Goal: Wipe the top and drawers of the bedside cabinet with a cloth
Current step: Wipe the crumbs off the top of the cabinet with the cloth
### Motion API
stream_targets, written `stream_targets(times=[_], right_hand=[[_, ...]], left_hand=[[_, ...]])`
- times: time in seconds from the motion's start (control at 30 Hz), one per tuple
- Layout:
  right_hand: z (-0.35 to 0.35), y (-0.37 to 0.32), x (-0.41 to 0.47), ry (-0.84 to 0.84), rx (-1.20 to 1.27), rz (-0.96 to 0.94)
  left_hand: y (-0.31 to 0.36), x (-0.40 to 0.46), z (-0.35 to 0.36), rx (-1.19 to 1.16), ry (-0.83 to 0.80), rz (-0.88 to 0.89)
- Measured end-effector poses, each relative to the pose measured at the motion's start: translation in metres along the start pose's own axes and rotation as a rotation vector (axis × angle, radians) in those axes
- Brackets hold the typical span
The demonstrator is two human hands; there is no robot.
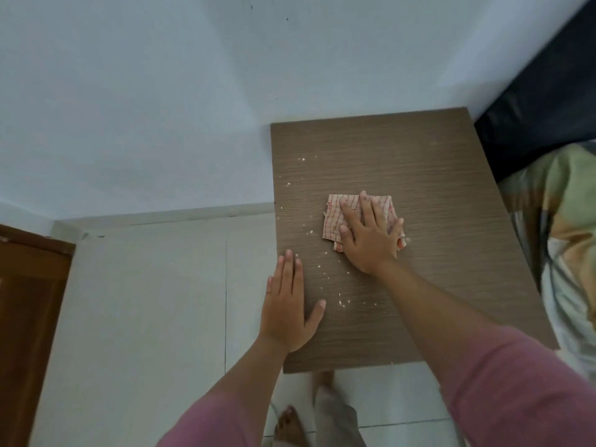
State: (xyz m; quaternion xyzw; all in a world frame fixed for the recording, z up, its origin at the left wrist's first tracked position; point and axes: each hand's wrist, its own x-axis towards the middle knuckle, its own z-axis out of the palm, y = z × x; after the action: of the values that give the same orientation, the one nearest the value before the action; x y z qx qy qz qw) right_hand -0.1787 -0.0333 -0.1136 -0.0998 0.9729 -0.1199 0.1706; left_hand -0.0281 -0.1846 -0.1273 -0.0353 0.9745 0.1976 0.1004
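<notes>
The bedside cabinet's brown wood-grain top (435, 162) fills the middle of the view, seen from above. A folded red-and-white checked cloth (333, 217) lies flat near its centre. My right hand (371, 237) presses on the cloth with straight, spread fingers. My left hand (287, 308) rests flat on the top's left edge, fingers straight, holding nothing. White crumbs (340, 303) are scattered over the left part of the top. The drawers are hidden below the top.
A pale wall stands behind and left of the cabinet. A bed with a patterned cover (561, 240) and a black headboard (541, 101) lies close on the right. A brown door (29, 317) is at far left. My feet (290, 424) stand on white tiles.
</notes>
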Motion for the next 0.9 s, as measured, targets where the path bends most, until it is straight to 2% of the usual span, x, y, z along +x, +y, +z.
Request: stream_targets(times=[0.47,0.9], right_hand=[[0.022,0.013,-0.07,0.018,0.006,-0.023],[0.052,0.03,-0.16,0.048,-0.015,-0.054]], left_hand=[[-0.001,0.002,0.003,0.019,0.083,0.027],[0.003,-0.001,0.006,0.201,0.117,-0.001]])
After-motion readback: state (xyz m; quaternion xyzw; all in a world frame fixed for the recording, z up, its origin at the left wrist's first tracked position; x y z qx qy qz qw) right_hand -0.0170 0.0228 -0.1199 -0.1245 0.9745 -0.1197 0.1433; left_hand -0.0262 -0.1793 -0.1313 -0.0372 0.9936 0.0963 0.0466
